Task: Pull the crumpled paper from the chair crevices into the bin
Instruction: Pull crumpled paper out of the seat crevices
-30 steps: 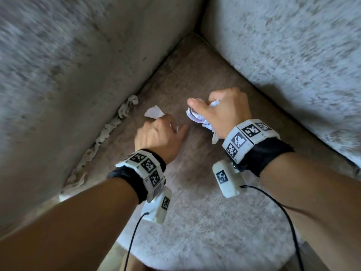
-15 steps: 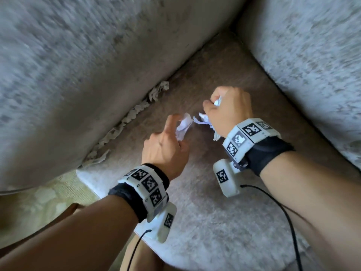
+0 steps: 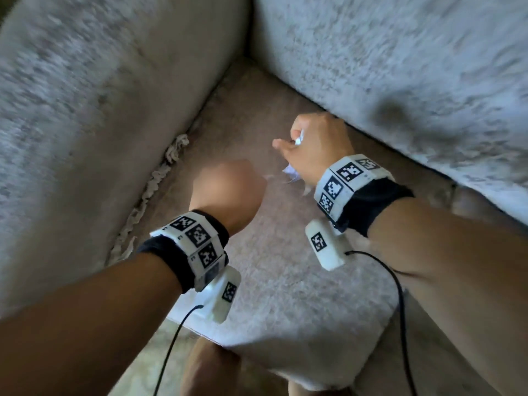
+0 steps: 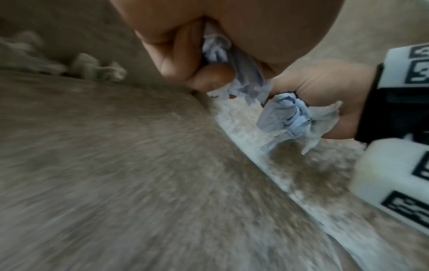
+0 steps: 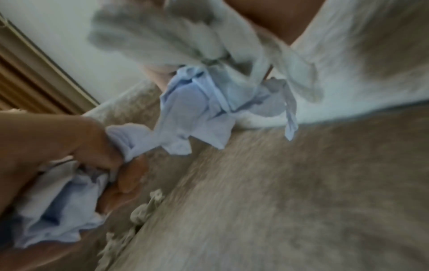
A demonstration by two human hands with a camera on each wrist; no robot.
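Observation:
My left hand is a closed fist over the seat, its fingers curled round a wad of pale crumpled paper. My right hand is a little farther back, near the back cushion, and grips a second wad whose loose ends hang below the fist. The two hands are close together and their papers nearly touch in the right wrist view. A twisted strip of crumpled paper lies wedged in the crevice between seat and left armrest. No bin is in view.
The chair's fuzzy beige seat is walled by the left armrest and the back cushion. Black cables trail from both wrist cameras. A knee shows below the seat's front edge.
My left hand has gone from pinching its paper with raised fingers to a closed fist round it. The right hand has moved back toward the back cushion, still holding its wad.

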